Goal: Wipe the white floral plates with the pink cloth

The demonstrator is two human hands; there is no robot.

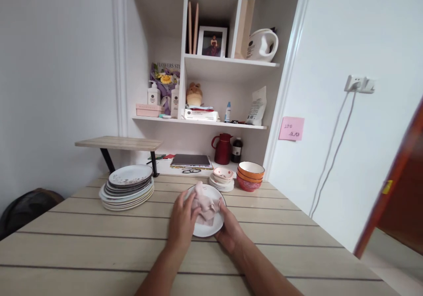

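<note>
A: How are the hands set?
B: Both reach forward, angled inward. The left hand [181,216] has its fingers half bent over the left side of the white plate [205,231], touching the pink cloth [206,208]; I can't tell whether they pinch it. The right hand [231,229] is closed on the plate's right edge, some fingers curled beneath.
A: Where's the plate?
B: Between the hands, mid-worktop [280,225], face upward; I can't tell whether it rests there. The crumpled cloth lies on it, long axis front to back, far tip leaning left.
A: And the containers?
B: Beyond, to the right, orange bowls [251,176] nest above a red bowl [248,186]. Just beside, small dishes [222,175] sit on stacked saucers [222,186].
</note>
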